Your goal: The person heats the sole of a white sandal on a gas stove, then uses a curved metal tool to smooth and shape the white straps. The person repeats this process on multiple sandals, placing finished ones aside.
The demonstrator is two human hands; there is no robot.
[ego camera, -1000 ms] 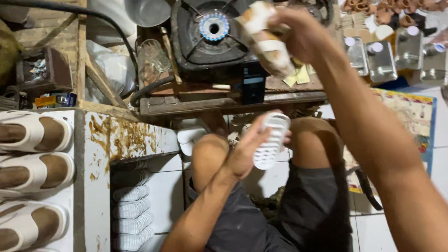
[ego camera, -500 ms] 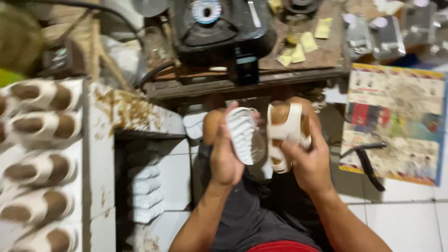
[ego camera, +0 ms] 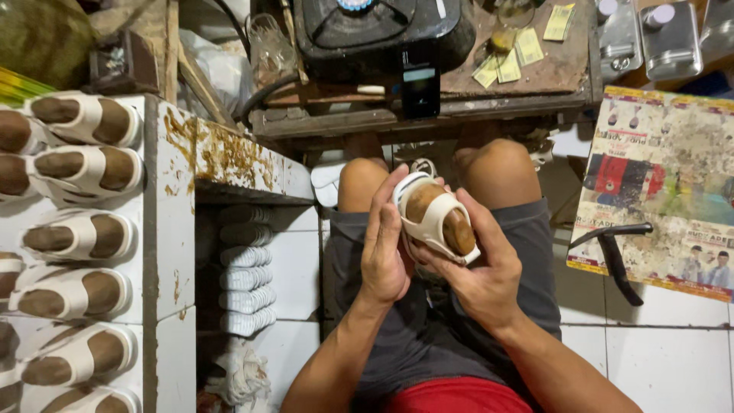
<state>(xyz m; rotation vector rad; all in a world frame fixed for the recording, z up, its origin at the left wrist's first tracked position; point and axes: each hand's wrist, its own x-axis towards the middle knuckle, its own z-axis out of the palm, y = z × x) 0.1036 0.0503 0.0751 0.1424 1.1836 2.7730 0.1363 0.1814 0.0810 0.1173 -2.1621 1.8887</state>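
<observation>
Both my hands hold one small white strapped sandal upper on a brown wooden last [ego camera: 437,220] over my lap, pressed together with a white sole underneath. My left hand [ego camera: 384,248] clasps its left side, fingers pointing up along the edge. My right hand [ego camera: 480,268] cups it from the right and below, thumb along the side. My knees show just beyond, under the edge of a worn wooden workbench [ego camera: 428,107].
Rows of white sandals on brown lasts [ego camera: 73,233] fill a white tiled shelf at left, with stacked white soles [ego camera: 246,279] in the niche below. A black gas burner [ego camera: 382,30] sits on the bench. A printed poster [ego camera: 665,191] and a black-handled tool [ego camera: 612,252] lie at right.
My right hand came down from the burner with the lasted upper; the sole and upper, held apart before, are now pressed together in both hands over my lap.
</observation>
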